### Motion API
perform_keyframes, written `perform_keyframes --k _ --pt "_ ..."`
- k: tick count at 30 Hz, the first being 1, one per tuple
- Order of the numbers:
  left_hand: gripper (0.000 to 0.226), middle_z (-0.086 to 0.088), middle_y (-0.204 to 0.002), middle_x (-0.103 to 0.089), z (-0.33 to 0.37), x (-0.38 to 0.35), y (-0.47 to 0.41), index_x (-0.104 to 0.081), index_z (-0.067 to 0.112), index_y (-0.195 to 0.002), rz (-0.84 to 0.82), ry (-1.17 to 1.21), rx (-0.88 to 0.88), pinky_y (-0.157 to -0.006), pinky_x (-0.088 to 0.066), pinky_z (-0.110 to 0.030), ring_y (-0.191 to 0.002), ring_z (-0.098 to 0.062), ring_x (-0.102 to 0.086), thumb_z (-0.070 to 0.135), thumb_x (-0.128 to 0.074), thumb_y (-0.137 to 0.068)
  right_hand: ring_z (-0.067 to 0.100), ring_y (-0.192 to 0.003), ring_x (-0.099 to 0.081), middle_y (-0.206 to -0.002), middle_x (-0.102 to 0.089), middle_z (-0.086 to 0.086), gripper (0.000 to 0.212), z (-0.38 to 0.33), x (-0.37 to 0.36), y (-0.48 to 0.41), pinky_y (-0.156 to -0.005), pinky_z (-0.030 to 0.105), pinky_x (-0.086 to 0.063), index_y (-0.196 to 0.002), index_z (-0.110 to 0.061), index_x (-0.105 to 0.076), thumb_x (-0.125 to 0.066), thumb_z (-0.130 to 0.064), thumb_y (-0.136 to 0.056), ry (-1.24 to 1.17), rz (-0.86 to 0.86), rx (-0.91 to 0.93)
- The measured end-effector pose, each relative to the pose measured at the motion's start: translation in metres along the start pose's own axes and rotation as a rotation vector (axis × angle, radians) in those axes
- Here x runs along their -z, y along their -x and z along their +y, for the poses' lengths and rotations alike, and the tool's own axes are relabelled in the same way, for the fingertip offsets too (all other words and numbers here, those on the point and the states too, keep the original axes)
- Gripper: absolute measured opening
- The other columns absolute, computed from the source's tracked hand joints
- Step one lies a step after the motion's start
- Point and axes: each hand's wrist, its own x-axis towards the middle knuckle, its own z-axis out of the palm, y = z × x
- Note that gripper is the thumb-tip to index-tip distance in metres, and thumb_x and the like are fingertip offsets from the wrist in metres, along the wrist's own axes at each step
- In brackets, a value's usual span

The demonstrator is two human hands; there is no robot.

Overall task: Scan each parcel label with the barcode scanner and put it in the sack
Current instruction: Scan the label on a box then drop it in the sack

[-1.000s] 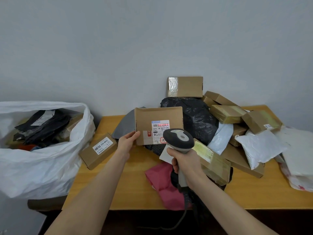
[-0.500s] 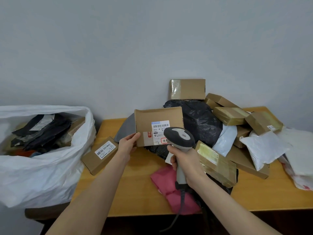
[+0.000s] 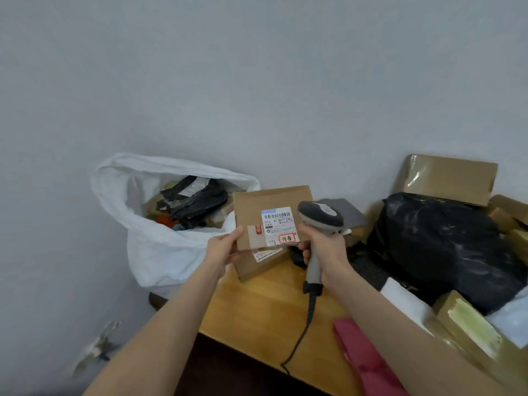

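Left hand (image 3: 225,247) grips the box (image 3: 257,207), now carried beside the sack (image 3: 160,252). Right hand (image 3: 325,247) holds the scanner (image 3: 320,214); bagging seems next.

Soft, flat indoor light with no visible source leaves the grey wall (image 3: 257,81) dull and bluish. Shadows are faint; the darkest lies under the worktop's (image 3: 265,307) near edge. Tape on the far box (image 3: 448,180) and the black bag (image 3: 445,247) show pale glare. The label (image 3: 278,225) shows its bars, but its small print is mushy. The red pouch (image 3: 368,358) and the frame corners smear and bend.
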Motion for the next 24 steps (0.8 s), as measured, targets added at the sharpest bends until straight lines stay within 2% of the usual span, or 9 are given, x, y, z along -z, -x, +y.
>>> perform_keyframes --k 4,8,11,15,17,18,21,22,24 --pt "0.027 -0.009 -0.092 -0.07 0.017 0.074 -0.033 -0.061 0.007 -0.095 0.148 0.031 0.017 -0.073 -0.057 -0.035 -0.083 -0.022 -0.067 0.03 -0.069 -0.087 0.013 -0.046 -0.054 -0.055 -0.059 0.004 0.013 0.008 -0.053 -0.016 -0.047 0.025 -0.046 -0.086 -0.005 -0.063 -0.07 -0.016 -0.086 0.033 -0.08 -0.013" --pt "0.037 -0.012 -0.089 -0.067 0.042 0.157 -0.089 -0.059 0.002 -0.099 0.28 0.068 0.037 -0.056 -0.057 -0.031 -0.074 -0.02 -0.065 0.035 -0.071 -0.085 0.014 -0.042 -0.049 -0.053 -0.057 0.006 0.015 0.021 -0.117 -0.047 -0.044 0.024 -0.044 -0.082 -0.005 -0.06 -0.069 -0.015 -0.087 0.043 -0.089 -0.027" --pt "0.038 -0.013 -0.083 -0.063 0.064 0.204 -0.137 -0.057 0.0 -0.096 0.338 0.086 0.035 -0.046 -0.057 -0.029 -0.068 -0.021 -0.062 0.033 -0.072 -0.085 0.014 -0.044 -0.049 -0.057 -0.06 0.008 0.013 0.032 -0.167 -0.074 -0.045 0.024 -0.043 -0.088 -0.007 -0.061 -0.071 -0.016 -0.087 0.058 -0.082 -0.03" --pt "0.04 -0.016 -0.088 -0.062 0.088 0.252 -0.221 -0.055 -0.002 -0.106 0.32 0.057 0.097 -0.05 -0.058 -0.037 -0.072 -0.026 -0.062 0.03 -0.07 -0.087 0.014 -0.043 -0.048 -0.053 -0.058 0.007 0.015 0.054 -0.259 -0.121 -0.044 0.024 -0.041 -0.085 -0.005 -0.061 -0.071 -0.016 -0.086 0.053 -0.083 -0.072" --pt "0.037 -0.016 -0.093 -0.059 0.097 0.266 -0.257 -0.053 -0.001 -0.109 0.305 0.048 0.138 -0.048 -0.055 -0.039 -0.081 -0.03 -0.061 0.028 -0.067 -0.089 0.013 -0.04 -0.047 -0.052 -0.058 0.006 0.015 0.064 -0.299 -0.139 -0.043 0.022 -0.04 -0.087 -0.005 -0.06 -0.07 -0.016 -0.087 0.051 -0.079 -0.101" --pt "0.034 -0.016 -0.097 -0.057 0.101 0.27 -0.273 -0.052 0.0 -0.111 0.299 0.058 0.151 -0.05 -0.055 -0.04 -0.088 -0.032 -0.06 0.024 -0.066 -0.09 0.013 -0.04 -0.046 -0.052 -0.057 0.006 0.014 0.067 -0.314 -0.147 -0.042 0.022 -0.04 -0.088 -0.005 -0.06 -0.07 -0.016 -0.087 0.052 -0.075 -0.113" --pt "0.032 -0.016 -0.113 -0.058 0.117 0.271 -0.324 -0.053 -0.003 -0.122 0.286 0.086 0.112 -0.071 -0.057 -0.043 -0.108 -0.034 -0.058 0.009 -0.06 -0.093 0.013 -0.039 -0.046 -0.053 -0.057 0.008 0.014 0.074 -0.348 -0.174 -0.042 0.023 -0.039 -0.086 -0.005 -0.06 -0.069 -0.016 -0.088 0.06 -0.034 -0.14" --pt "0.036 -0.016 -0.121 -0.059 0.118 0.269 -0.338 -0.053 -0.002 -0.126 0.281 -0.005 0.055 -0.079 -0.054 -0.04 -0.112 -0.033 -0.058 0.008 -0.059 -0.092 0.013 -0.039 -0.046 -0.053 -0.057 0.008 0.015 0.075 -0.355 -0.182 -0.041 0.022 -0.039 -0.085 -0.006 -0.06 -0.07 -0.016 -0.088 0.062 -0.016 -0.143" --pt "0.048 -0.016 -0.132 -0.056 0.11 0.267 -0.365 -0.052 0.007 -0.133 0.228 -0.396 -0.106 -0.094 -0.049 -0.04 -0.121 -0.034 -0.053 0.018 -0.06 -0.087 0.013 -0.038 -0.047 -0.054 -0.058 0.007 0.015 0.077 -0.365 -0.196 -0.041 0.021 -0.04 -0.085 -0.006 -0.06 -0.07 -0.017 -0.087 0.067 0.014 -0.148"
